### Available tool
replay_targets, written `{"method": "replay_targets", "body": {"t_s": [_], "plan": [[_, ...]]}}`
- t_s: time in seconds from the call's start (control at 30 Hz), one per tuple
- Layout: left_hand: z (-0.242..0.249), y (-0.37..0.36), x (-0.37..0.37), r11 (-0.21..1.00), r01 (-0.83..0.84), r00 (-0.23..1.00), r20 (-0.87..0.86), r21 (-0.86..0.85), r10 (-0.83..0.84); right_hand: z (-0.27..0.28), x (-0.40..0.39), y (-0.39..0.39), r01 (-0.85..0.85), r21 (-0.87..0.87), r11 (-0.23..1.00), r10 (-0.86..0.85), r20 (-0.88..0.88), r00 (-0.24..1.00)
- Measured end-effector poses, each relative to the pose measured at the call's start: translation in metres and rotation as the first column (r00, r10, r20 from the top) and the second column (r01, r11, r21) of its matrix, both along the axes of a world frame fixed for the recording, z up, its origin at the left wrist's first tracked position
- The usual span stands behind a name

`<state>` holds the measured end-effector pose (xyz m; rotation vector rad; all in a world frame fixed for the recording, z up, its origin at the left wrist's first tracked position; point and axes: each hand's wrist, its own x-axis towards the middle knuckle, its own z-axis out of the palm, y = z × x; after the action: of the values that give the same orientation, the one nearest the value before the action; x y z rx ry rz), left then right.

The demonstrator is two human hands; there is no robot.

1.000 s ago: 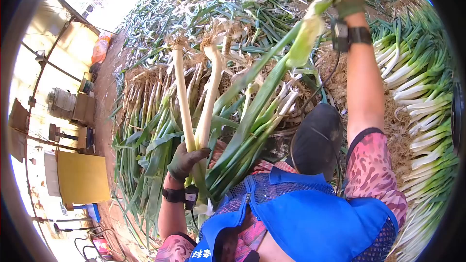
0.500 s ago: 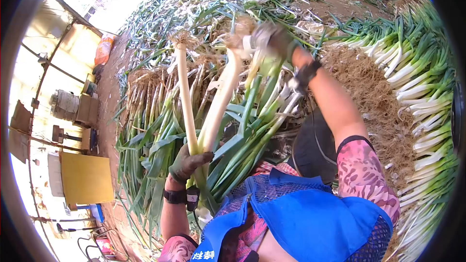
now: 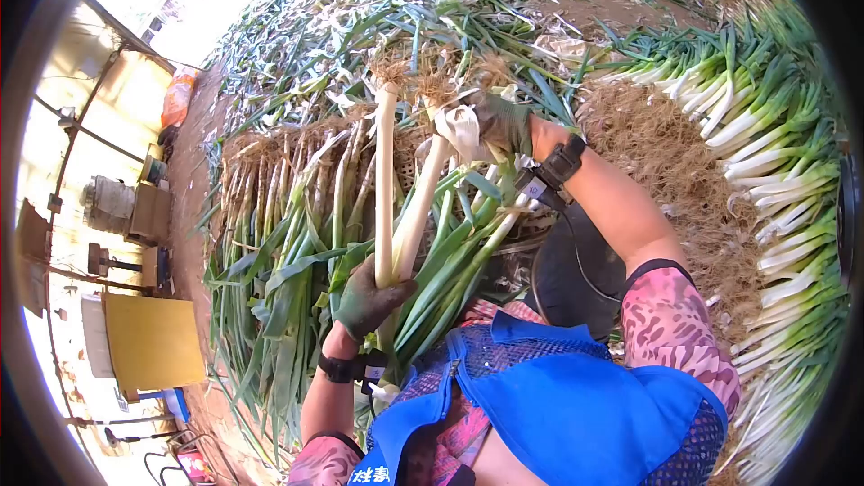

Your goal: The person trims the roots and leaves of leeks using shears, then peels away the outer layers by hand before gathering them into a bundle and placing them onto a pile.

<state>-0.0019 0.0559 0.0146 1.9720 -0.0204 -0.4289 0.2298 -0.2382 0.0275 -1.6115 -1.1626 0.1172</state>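
1 orange bag [image 3: 178, 97] sits well apart from 1 yellow panel [image 3: 157, 338].

Two leeks [image 3: 384, 180] before the leek pile [image 3: 270, 243]; leek row [image 3: 772, 148] right, leaf litter [image 3: 342, 45] seemingly behind.

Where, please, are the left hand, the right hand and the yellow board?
Left hand [image 3: 367, 302], head view: middle of the gloved hand.
Right hand [image 3: 504, 122], head view: middle of the gloved hand.
Yellow board [image 3: 155, 339], head view: middle of its flat face.

the gloved left hand [image 3: 371, 299] is curled in a grip, with the left forearm [image 3: 327, 405] angled forward. the gloved right hand [image 3: 504, 121] is extended farther out, also clenched, and the right forearm [image 3: 612, 193] is slanted inward toward the body's midline.
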Motion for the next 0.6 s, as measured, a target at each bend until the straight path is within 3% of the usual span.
{"method": "replay_targets", "body": {"t_s": [0.07,0.1,0.17,0.23,0.27,0.3,0.33,0.37,0.4,0.47,0.5,0.57,0.6], "plan": [[0.001,0.004,0.0,0.995,-0.018,0.998,-0.058,-0.1,0.013,0.019,-0.014,0.003,0.121,0.024,0.992,-0.123,0.29,0.949],[0.0,0.005,0.001,0.988,-0.025,0.996,-0.087,-0.154,0.012,0.02,-0.014,0.001,0.056,0.134,0.989,-0.038,-0.132,0.99],[0.001,0.013,0.003,0.988,0.037,0.992,-0.116,-0.153,-0.056,0.027,-0.016,-0.005,0.038,0.204,0.978,0.072,-0.504,0.861],[0.001,0.016,0.005,0.985,0.071,0.985,-0.143,-0.156,-0.094,0.036,-0.018,-0.012,0.024,0.097,0.995,0.025,-0.477,0.878],[0.001,0.016,0.007,0.985,0.074,0.983,-0.154,-0.157,-0.098,0.039,-0.013,-0.015,-0.074,0.083,0.994,0.101,-0.385,0.917],[0.002,0.016,0.008,0.985,0.078,0.98,-0.167,-0.156,-0.104,0.04,-0.013,-0.018,0.107,-0.049,0.993,-0.115,-0.187,0.976],[0.002,0.017,0.008,0.985,0.077,0.979,-0.174,-0.157,-0.104,0.042,-0.015,-0.021,0.308,-0.138,0.941,-0.305,0.044,0.951],[0.001,0.017,0.009,0.985,0.075,0.978,-0.179,-0.158,-0.103,0.046,-0.014,-0.023,0.507,-0.176,0.844,-0.449,0.286,0.847],[0.001,0.017,0.009,0.985,0.072,0.977,-0.185,-0.158,-0.102,0.054,-0.008,-0.027,0.673,-0.349,0.652,-0.565,0.368,0.738],[0.0,0.018,0.01,0.988,0.086,0.975,-0.191,-0.126,-0.109,0.059,0.008,-0.045,0.843,-0.274,0.464,-0.863,0.078,0.5],[-0.001,0.019,0.01,0.99,0.09,0.975,-0.193,-0.111,-0.111,0.054,0.028,-0.063,0.906,-0.061,0.418,-0.901,0.1,0.423],[-0.003,0.018,0.009,0.986,0.06,0.983,-0.16,-0.157,-0.086,0.09,0.028,-0.092,0.95,0.021,0.311,-0.94,-0.141,0.311],[-0.005,0.017,0.009,0.982,0.047,0.987,-0.143,-0.181,-0.073,0.095,0.037,-0.111,0.893,0.093,0.441,-0.872,-0.19,0.451]]}}
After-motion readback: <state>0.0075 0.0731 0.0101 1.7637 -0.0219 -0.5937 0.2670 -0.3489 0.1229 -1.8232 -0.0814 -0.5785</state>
